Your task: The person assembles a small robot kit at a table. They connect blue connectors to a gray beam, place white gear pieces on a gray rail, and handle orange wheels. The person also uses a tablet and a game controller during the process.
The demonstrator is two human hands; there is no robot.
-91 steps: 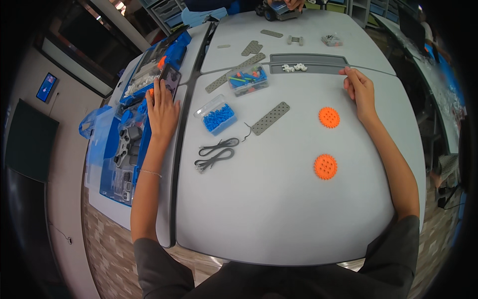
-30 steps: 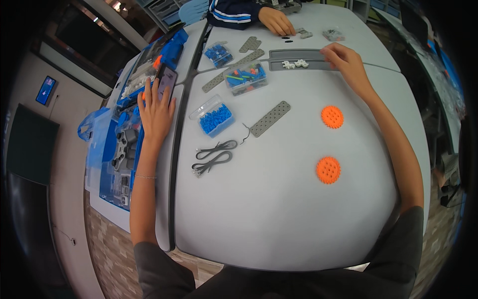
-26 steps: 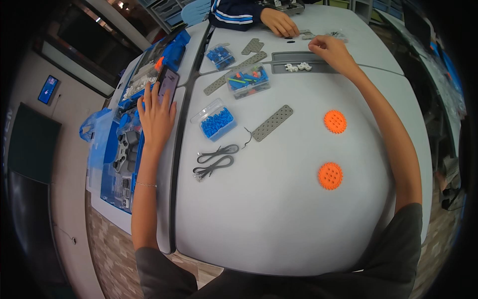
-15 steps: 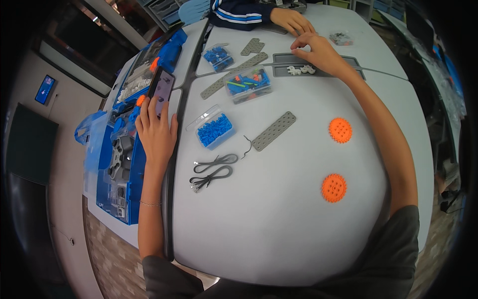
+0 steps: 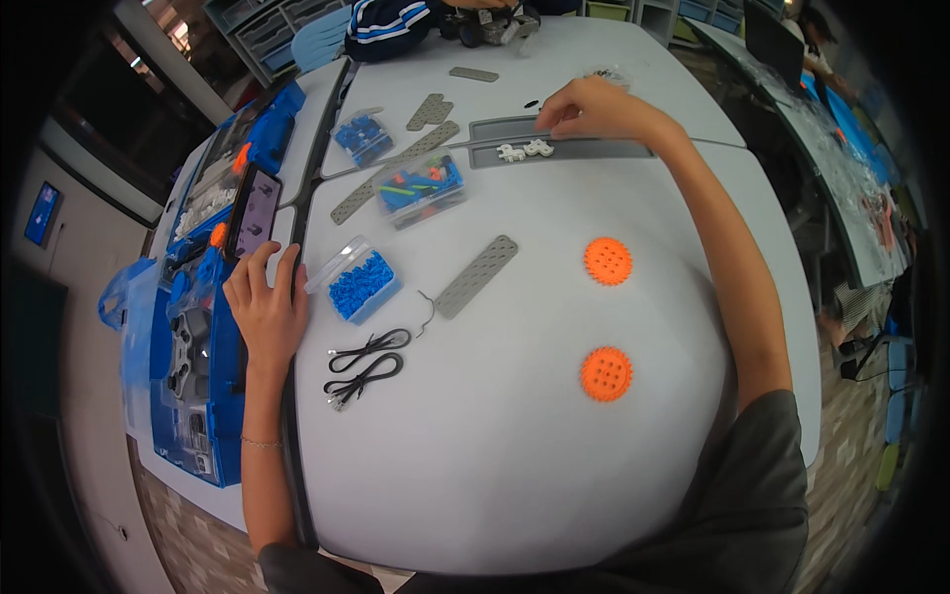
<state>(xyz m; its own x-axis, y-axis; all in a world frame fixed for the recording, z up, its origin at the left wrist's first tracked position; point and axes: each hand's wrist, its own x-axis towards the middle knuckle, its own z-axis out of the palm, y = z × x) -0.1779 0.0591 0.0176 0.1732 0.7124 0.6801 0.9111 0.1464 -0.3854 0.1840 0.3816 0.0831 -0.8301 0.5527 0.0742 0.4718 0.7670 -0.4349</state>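
My left hand (image 5: pixel 267 312) lies at the near end of a phone (image 5: pixel 255 213) with a lit purple screen, fingers spread and slightly bent. The phone leans against the blue kit case (image 5: pixel 223 416). My right hand (image 5: pixel 599 109) hovers over the grey tray (image 5: pixel 614 149), thumb and fingers bent together; whatever they may hold is hidden. Beside its fingertips, white toothed pieces (image 5: pixel 524 150) sit in the tray, with a small black piece (image 5: pixel 531 104) just beyond. Two orange gears (image 5: pixel 608 261) lie on the table, nearer to me.
Mid-table are an open box of blue pins (image 5: pixel 363 285), a lidded parts box (image 5: pixel 421 188), a grey perforated plate (image 5: pixel 477 276) and black cables (image 5: pixel 366 366). Farther off stand another blue-parts box (image 5: pixel 363 139) and a wheeled build (image 5: pixel 490 25) near another person's striped sleeve (image 5: pixel 391 28).
My view has shifted, so the table sits farther left. My left hand has slid off the screen to the phone's near end. The other person's hand has drawn back from beside my right hand.
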